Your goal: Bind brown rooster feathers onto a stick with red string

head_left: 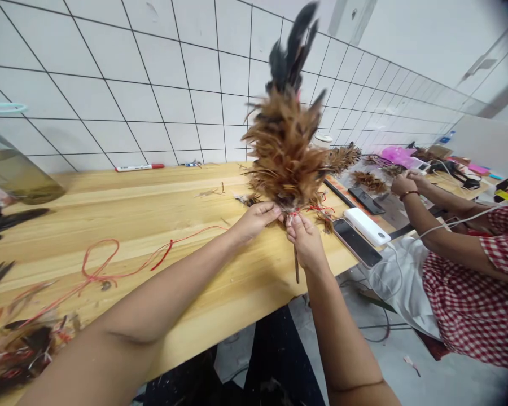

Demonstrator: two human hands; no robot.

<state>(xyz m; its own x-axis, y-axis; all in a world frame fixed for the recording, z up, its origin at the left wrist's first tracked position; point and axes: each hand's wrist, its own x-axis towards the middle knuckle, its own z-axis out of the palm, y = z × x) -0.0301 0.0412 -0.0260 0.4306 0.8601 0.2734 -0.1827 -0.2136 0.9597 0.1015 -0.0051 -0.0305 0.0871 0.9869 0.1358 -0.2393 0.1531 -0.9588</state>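
Observation:
A feather duster (285, 146) with fluffy brown feathers and long black ones at its tip stands upright in front of me. My right hand (307, 239) is closed around its thin stick (297, 265), just under the feathers, where red string (294, 213) is wound. Thumb and fingers of my left hand (256, 221) pinch together at the left of the feather base; what lies between them is too small to make out. A loose red string (152, 260) runs across the wooden table (152, 208) and passes behind my left wrist.
Loose feathers (29, 344) lie at the near left, beside a jar of yellowish liquid (17, 169) farther back. A red marker (139, 167) lies by the tiled wall. At right are a phone (355, 242), a white power bank (367, 226) and a co-worker's hands (406, 183).

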